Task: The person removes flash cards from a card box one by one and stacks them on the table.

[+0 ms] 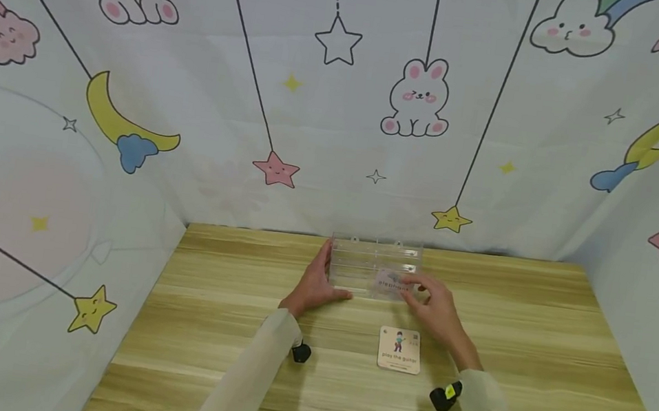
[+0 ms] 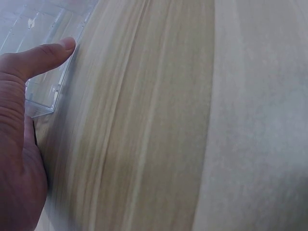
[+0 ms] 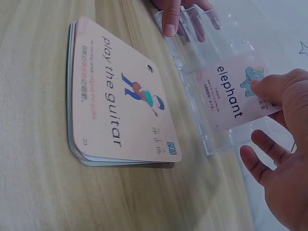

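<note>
A clear plastic tiered card holder (image 1: 351, 274) stands at the back of the table. My left hand (image 1: 316, 284) grips its left end, thumb along the front edge and the other fingers at the side. In the left wrist view, the thumb (image 2: 53, 54) lies over the holder's corner. My right hand (image 3: 288, 125) pinches a flashcard (image 3: 236, 91) printed "elephant" by its edge, thumb on the printed face. The card's lower part overlaps the holder's lowest right tier. A stack of flashcards (image 3: 120, 96), "play the guitar" on top, lies in front of the holder.
The wood-grain table (image 1: 209, 356) meets a white cartoon-print cloth (image 1: 338, 137) just behind the holder. Similar cloth hangs at both sides. A small black device (image 1: 301, 352) sits at the left wrist, another (image 1: 445, 396) at the right.
</note>
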`<state>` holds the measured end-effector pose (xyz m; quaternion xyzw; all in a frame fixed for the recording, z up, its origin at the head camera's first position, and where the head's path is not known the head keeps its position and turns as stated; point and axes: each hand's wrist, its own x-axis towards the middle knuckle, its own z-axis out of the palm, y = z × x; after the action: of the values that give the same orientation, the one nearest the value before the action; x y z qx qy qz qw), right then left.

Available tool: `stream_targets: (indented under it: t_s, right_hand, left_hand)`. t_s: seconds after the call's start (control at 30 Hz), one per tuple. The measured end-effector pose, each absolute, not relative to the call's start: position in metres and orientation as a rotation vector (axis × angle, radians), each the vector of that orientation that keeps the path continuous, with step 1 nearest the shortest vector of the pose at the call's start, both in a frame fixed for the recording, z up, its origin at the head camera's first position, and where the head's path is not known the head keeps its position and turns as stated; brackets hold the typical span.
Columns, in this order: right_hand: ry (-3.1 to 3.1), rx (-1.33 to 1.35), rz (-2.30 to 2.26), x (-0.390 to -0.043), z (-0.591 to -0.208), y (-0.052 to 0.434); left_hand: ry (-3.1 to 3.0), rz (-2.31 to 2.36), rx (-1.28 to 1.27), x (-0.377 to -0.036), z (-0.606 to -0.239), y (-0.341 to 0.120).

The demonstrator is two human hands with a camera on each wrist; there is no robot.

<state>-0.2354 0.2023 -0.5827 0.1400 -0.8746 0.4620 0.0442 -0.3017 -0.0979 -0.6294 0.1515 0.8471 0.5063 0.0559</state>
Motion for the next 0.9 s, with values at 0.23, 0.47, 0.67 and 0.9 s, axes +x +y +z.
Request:
stream_targets:
  t_s: [0.23, 0.47, 0.67, 0.9]
  right_hand:
    - [-2.647, 0.416, 1.401, -0.235, -0.574, 0.203]
    - [-2.623, 0.406, 1.444, -0.234, -0.569, 0.205]
    - [-2.642, 0.395, 1.483, -0.228, -0.568, 0.208]
    - [-2.68, 0.335, 1.547, -0.209, -0.573, 0.214]
  left_hand:
    - [2.573, 1.53, 0.454, -0.302, -0.63, -0.098]
    - [2.555, 1.561, 0.475, -0.303, -0.632, -0.099]
    - [2.556, 1.571, 0.494, -0.303, -0.632, -0.099]
    - [2.56, 1.569, 0.506, -0.301, -0.629, -0.099]
